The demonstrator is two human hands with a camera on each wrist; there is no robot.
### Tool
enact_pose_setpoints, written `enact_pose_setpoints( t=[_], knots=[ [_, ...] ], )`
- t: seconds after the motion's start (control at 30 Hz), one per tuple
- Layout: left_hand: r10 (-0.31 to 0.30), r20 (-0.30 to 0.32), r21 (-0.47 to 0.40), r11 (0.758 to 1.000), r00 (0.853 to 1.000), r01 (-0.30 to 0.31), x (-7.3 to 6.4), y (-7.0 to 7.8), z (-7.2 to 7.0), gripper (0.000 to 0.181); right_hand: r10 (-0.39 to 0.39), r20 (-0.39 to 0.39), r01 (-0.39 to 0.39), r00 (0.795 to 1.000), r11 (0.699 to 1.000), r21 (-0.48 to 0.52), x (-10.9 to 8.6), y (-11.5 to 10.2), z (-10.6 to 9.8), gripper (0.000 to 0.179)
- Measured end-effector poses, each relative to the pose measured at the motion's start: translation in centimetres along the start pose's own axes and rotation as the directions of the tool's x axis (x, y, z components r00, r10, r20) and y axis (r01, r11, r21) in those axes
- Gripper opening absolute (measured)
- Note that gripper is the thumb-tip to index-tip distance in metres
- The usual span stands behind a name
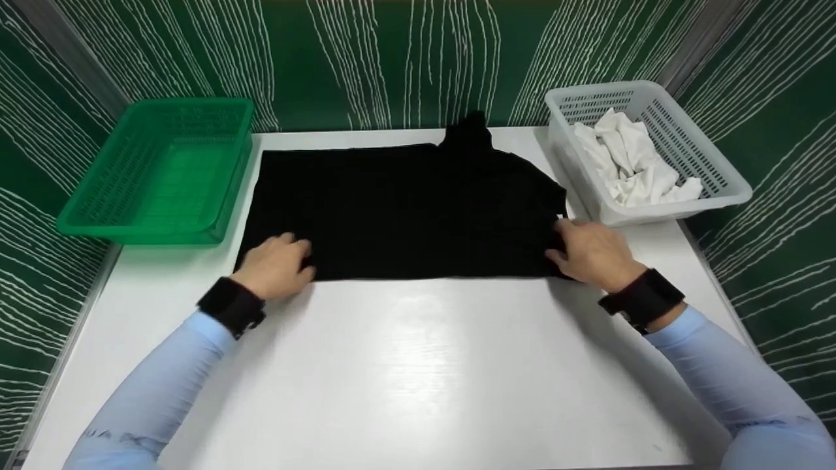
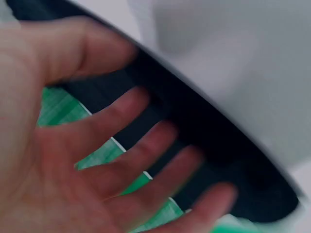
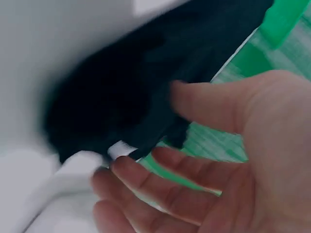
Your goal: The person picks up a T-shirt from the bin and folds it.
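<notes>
A black cloth garment, folded into a long flat shape, lies across the back half of the white table. From its far right edge a short flap sticks up; I cannot tell whether it is a sleeve or a collar. My left hand is over the garment's near left corner, and in the left wrist view its fingers are spread with no cloth between them. Over the near right end is my right hand. Its thumb stands apart from its loosely bent fingers in the right wrist view, with nothing pinched.
A green plastic basket stands at the back left with nothing visible inside. At the back right, a white basket holds crumpled white cloth. Green walls with white streaks border the table on the back and sides.
</notes>
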State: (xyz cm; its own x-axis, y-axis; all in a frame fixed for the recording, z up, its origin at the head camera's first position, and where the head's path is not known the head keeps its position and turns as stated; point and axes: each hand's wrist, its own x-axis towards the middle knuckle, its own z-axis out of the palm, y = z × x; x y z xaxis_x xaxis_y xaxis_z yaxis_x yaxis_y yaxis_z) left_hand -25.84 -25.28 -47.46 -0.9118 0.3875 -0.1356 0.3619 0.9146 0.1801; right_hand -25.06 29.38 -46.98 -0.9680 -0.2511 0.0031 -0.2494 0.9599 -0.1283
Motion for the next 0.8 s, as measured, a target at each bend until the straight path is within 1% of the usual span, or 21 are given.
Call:
enact_pose_setpoints(
  t=[0.07, 0.13, 0.2, 0.27, 0.33, 0.37, 0.43, 0.5, 0.57, 0.6, 0.67, 0.7, 0.8],
  knots=[
    [0.048, -0.011, -0.021, 0.999, 0.999, -0.049, 1.6, 2.3, 0.3, 0.052, -0.087, 0.023, 0.087, 0.996, 0.996, -0.014, 1.3, -1.9, 0.2, 0.052],
    [0.101, 0.005, -0.024, 0.995, 0.995, -0.101, 3.5, 5.1, 0.6, 0.058, -0.162, 0.074, 0.163, 0.984, 0.987, -0.01, 2.9, -3.9, 0.6, 0.063],
    [0.155, 0.039, -0.017, 0.988, 0.987, -0.154, 5.4, 8.0, 0.9, 0.06, -0.223, 0.115, 0.225, 0.968, 0.974, -0.004, 4.7, -5.9, 1.5, 0.069],
    [0.187, 0.09, -0.003, 0.982, 0.978, -0.187, 7.3, 10.6, 1.3, 0.063, -0.257, 0.166, 0.258, 0.952, 0.966, 0.011, 6.3, -7.9, 2.4, 0.072],
    [0.186, 0.155, 0.014, 0.982, 0.97, -0.19, 9.0, 12.7, 1.9, 0.065, -0.268, 0.23, 0.272, 0.936, 0.962, 0.014, 7.6, -9.5, 3.4, 0.075],
    [0.175, 0.185, 0.026, 0.983, 0.967, -0.183, 9.7, 13.5, 2.3, 0.067, -0.268, 0.264, 0.275, 0.927, 0.961, 0.01, 8.2, -10.2, 3.9, 0.076],
    [0.136, 0.239, 0.04, 0.988, 0.961, -0.149, 10.9, 14.4, 3.4, 0.072, -0.266, 0.327, 0.278, 0.907, 0.96, 0.01, 8.9, -11.1, 4.9, 0.08],
    [0.076, 0.284, 0.041, 0.995, 0.956, -0.091, 11.8, 14.5, 4.4, 0.079, -0.256, 0.376, 0.27, 0.891, 0.963, 0.015, 9.3, -11.3, 5.5, 0.085],
    [0.012, 0.306, 0.03, 0.999, 0.952, -0.022, 12.1, 13.7, 5.1, 0.09, -0.244, 0.391, 0.252, 0.887, 0.967, 0.033, 9.4, -10.8, 5.8, 0.091],
    [-0.017, 0.308, 0.018, 1.0, 0.951, 0.012, 12.1, 13.2, 5.2, 0.096, -0.237, 0.389, 0.24, 0.89, 0.97, 0.043, 9.4, -10.2, 5.9, 0.096],
    [-0.065, 0.298, -0.014, 0.997, 0.952, 0.072, 11.9, 11.6, 5.2, 0.11, -0.216, 0.373, 0.205, 0.902, 0.976, 0.07, 9.5, -8.7, 6.1, 0.108],
    [-0.084, 0.286, -0.024, 0.995, 0.954, 0.095, 11.7, 10.7, 5.1, 0.117, -0.205, 0.359, 0.186, 0.91, 0.979, 0.089, 9.6, -7.8, 6.1, 0.115],
    [-0.146, 0.262, -0.064, 0.984, 0.954, 0.168, 11.0, 7.6, 4.9, 0.132, -0.165, 0.33, 0.127, 0.929, 0.983, 0.132, 10.0, -4.9, 6.4, 0.133]
  ],
)
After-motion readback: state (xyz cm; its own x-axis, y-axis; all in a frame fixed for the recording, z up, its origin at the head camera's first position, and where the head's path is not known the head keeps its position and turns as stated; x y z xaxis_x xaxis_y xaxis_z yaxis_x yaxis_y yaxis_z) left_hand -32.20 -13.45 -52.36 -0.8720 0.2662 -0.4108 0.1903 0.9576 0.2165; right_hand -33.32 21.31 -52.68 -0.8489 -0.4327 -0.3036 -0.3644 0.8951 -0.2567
